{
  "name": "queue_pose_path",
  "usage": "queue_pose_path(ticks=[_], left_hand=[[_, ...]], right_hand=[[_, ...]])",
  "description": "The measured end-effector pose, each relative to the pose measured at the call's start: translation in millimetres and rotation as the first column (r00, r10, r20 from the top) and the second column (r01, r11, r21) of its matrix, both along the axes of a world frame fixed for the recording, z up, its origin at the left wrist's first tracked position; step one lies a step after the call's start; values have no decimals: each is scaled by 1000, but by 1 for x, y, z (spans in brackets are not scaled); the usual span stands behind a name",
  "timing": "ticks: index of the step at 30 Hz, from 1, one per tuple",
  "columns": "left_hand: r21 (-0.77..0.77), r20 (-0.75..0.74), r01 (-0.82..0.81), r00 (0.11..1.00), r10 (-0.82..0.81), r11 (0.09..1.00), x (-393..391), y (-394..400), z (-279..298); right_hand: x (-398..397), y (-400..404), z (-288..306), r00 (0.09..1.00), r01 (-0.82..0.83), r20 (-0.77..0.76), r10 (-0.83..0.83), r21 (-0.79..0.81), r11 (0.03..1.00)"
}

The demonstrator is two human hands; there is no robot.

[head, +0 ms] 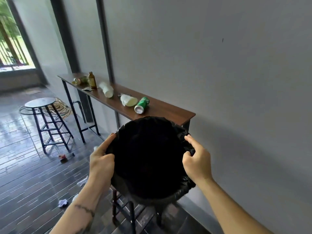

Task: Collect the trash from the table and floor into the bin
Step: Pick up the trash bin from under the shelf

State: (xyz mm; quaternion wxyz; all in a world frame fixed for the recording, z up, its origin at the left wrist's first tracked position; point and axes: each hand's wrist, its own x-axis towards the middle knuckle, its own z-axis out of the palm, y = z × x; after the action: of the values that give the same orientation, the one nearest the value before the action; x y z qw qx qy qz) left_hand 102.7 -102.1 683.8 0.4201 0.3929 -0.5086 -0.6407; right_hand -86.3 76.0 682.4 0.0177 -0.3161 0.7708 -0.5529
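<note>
1. the bin, lined with a black plastic bag, sits in the middle of the view, just in front of the near end of the table, and appears to rest on a dark stool frame beneath it.
2. the left hand is closed over the bin's left rim, thumb curled inside the edge and fingers stretched along the outside of the bag.
3. the right hand pinches the bag at the right rim, thumb and bent fingers gathered on the plastic, index finger pointing forward along the edge.
4. the long narrow wooden table runs along the grey wall, with trash spread along its top.
5. nearest the bin lies a green can on its side, its open end facing the camera.
6. just beside the can, to its left, lies a tipped white cup.
7. further along lies a stack of white cups, also on its side.
8. beyond that a brown bottle stands upright, with a flat wrapper at its base and crumpled packaging at the far end.
9. on the dark tiled floor, crumpled white paper lies left of the left forearm.
10. a clear plastic scrap lies near the left wrist.
11. a small red item lies near the feet of a round-topped stool, which stands well apart from the bin.
</note>
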Motion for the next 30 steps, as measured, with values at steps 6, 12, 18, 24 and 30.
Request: queue_pose_path(ticks=[6, 12, 18, 24, 30], left_hand=[[175, -165, 34, 986, -5, 984, 64, -93, 10], [41, -77, 33, 997, -30, 999, 115, -185, 12], [-12, 11, 27, 1000, -27, 1000, 133, -236, 18], [-64, 195, -11, 981, 24, 998, 115, -290, -9], [-19, 226, -177, 958, 176, 984, 89, -338, -25]], right_hand=[[49, -102, 12, 998, -64, -4, 64, -24, 998], [100, -194, 28, 995, -69, -71, 70, 15, 997], [114, -263, 17, 988, -119, -92, 127, 81, 990], [85, -326, -9, 981, -163, -76, 177, 160, 974], [45, -383, -17, 948, -276, -84, 308, 269, 923]])
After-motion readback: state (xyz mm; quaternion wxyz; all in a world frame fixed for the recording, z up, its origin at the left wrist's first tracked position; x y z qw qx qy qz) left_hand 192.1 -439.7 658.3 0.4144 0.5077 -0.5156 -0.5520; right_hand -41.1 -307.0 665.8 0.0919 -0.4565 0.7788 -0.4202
